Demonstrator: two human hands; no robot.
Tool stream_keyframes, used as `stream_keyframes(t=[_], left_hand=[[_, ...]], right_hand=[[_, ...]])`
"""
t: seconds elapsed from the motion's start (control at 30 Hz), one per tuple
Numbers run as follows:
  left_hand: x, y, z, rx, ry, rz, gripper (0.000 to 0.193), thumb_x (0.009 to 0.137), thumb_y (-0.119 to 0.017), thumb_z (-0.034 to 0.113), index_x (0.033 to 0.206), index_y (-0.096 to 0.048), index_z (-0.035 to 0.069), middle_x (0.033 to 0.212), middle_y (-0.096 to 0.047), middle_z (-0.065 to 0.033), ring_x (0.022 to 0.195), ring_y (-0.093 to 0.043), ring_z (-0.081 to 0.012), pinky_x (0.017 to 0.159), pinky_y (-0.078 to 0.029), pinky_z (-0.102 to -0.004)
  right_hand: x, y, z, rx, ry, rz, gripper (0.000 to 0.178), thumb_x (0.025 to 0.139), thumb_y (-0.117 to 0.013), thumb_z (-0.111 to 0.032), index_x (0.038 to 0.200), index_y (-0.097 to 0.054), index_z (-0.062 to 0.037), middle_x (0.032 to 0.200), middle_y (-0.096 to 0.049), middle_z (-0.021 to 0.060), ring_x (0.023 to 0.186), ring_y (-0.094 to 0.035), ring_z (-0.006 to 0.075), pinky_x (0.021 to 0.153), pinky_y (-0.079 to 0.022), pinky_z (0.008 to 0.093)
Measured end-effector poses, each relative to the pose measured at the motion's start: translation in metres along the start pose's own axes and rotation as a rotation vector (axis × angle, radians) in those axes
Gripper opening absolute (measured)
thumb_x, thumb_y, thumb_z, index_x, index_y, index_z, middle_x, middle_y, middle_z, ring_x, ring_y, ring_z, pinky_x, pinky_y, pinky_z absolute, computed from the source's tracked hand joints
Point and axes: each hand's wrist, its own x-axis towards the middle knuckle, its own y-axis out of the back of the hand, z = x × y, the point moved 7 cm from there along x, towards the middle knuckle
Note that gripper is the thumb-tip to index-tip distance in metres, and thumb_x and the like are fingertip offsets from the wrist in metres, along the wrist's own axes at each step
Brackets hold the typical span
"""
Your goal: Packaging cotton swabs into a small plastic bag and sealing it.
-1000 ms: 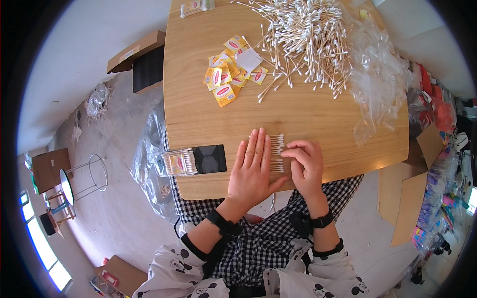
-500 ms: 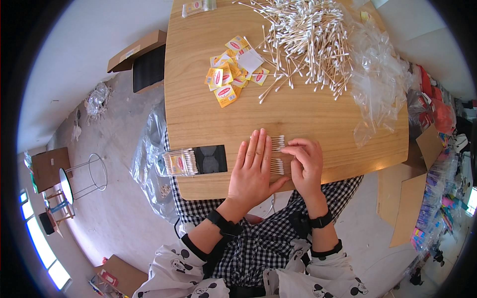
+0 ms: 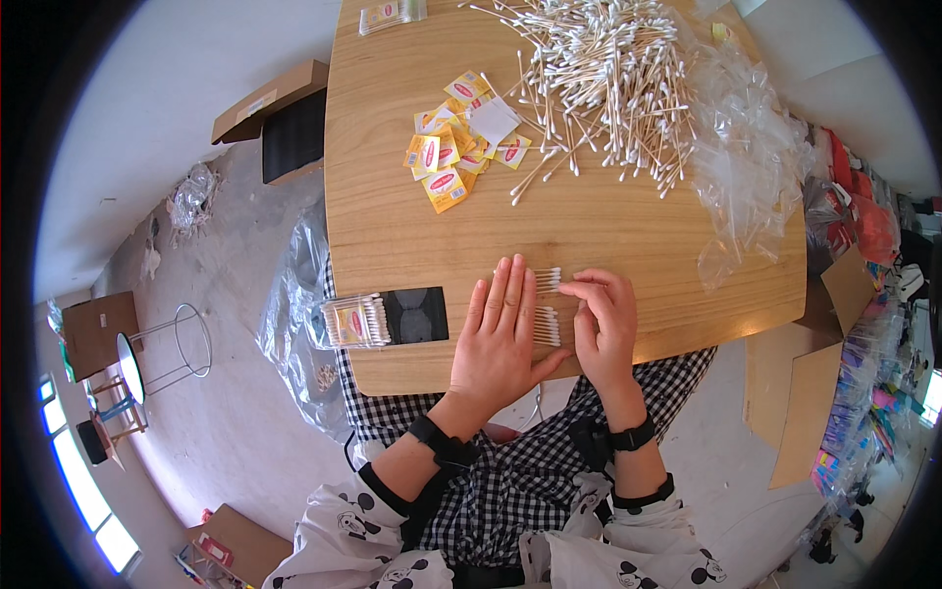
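Near the centre of the frame, the left hand (image 3: pixel 498 339) lies flat with the palm down, its fingers straight and close together, the thumb spread to the right. It is not gripping anything, but it covers a row of cotton swabs (image 3: pixel 547 327), whose white tips come out at its right side, in an upper group and a lower group with a gap between them. The right hand (image 3: pixel 606 329) is just beside these tips, a little right of the centre; its fingers are bent and the forefinger reaches toward the upper group. Whether it pinches a swab, one cannot tell.

To the left of the left hand, on the wooden tabletop (image 3: pixel 638 231), there is a flat black piece (image 3: pixel 417 314), and against its left end lies a pack of swabs (image 3: pixel 355 321) with a yellow and white card. In the upper middle of the frame, small yellow and white cards (image 3: pixel 444 147) lie in a loose heap, and to the right of them is a large pile of loose swabs (image 3: pixel 608 83), pointing in many directions. A crumpled clear plastic bag (image 3: pixel 751 167) lies on the right of this pile. Another pack (image 3: pixel 391 15) is at the top left corner of the tabletop.
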Motion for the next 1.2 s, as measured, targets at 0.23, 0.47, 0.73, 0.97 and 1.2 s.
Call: stream_keyframes(t=[0.23, 0.47, 0.73, 0.97, 1.2], left_hand=[[0.000, -0.001, 0.000, -0.002, 0.004, 0.007, 0.096, 0.085, -0.053, 0.062, 0.143, -0.030, -0.011, 0.153, -0.025, -0.0246, 0.145, -0.020, -0.0335, 0.118, -0.016, -0.0457], [0.000, -0.001, -0.001, -0.010, 0.000, 0.005, 0.095, 0.086, -0.053, 0.062, 0.143, -0.030, -0.010, 0.153, -0.025, -0.0243, 0.146, -0.020, -0.0334, 0.118, -0.016, -0.0458], [-0.002, 0.002, -0.002, -0.019, 0.012, 0.025, 0.090, 0.087, -0.052, 0.060, 0.143, -0.033, -0.008, 0.153, -0.028, -0.0223, 0.145, -0.022, -0.0324, 0.118, -0.017, -0.0451], [-0.014, 0.012, -0.012, -0.182, 0.026, 0.150, 0.089, 0.079, -0.070, 0.046, 0.142, -0.035, -0.006, 0.153, -0.027, -0.0240, 0.144, -0.021, -0.0401, 0.115, -0.017, -0.0545], [-0.023, 0.033, -0.042, -0.956, 0.123, 0.262, 0.065, 0.099, -0.046, 0.038, 0.146, -0.029, -0.003, 0.156, -0.021, -0.0218, 0.146, -0.018, -0.0337, 0.118, -0.013, -0.0463]], right_hand=[[-0.001, -0.001, -0.001, -0.054, 0.062, -0.016, 0.031, 0.070, -0.055, 0.007, 0.095, -0.067, -0.0081, 0.100, -0.060, 0.0075, 0.089, -0.055, 0.0265, 0.078, -0.044, 0.0371], [0.001, -0.001, -0.004, -0.094, 0.035, -0.018, 0.031, 0.070, -0.056, 0.007, 0.095, -0.067, -0.0093, 0.101, -0.060, 0.0071, 0.087, -0.055, 0.0258, 0.078, -0.044, 0.0371], [0.024, -0.005, -0.013, -0.038, 0.026, -0.002, 0.014, 0.077, -0.067, -0.001, 0.089, -0.068, -0.0093, 0.109, -0.059, 0.0081, 0.098, -0.055, 0.0291, 0.084, -0.044, 0.0386], [0.051, 0.011, 0.018, -0.254, 0.084, 0.046, 0.016, 0.079, -0.070, -0.005, 0.094, -0.067, -0.0088, 0.117, -0.059, 0.0114, 0.108, -0.054, 0.0319, 0.092, -0.043, 0.0404], [0.007, 0.012, 0.022, 0.605, -0.338, 0.277, 0.027, 0.098, -0.054, -0.011, 0.123, -0.054, -0.0003, 0.132, -0.054, 0.0143, 0.128, -0.047, 0.0254, 0.110, -0.035, 0.0378]])
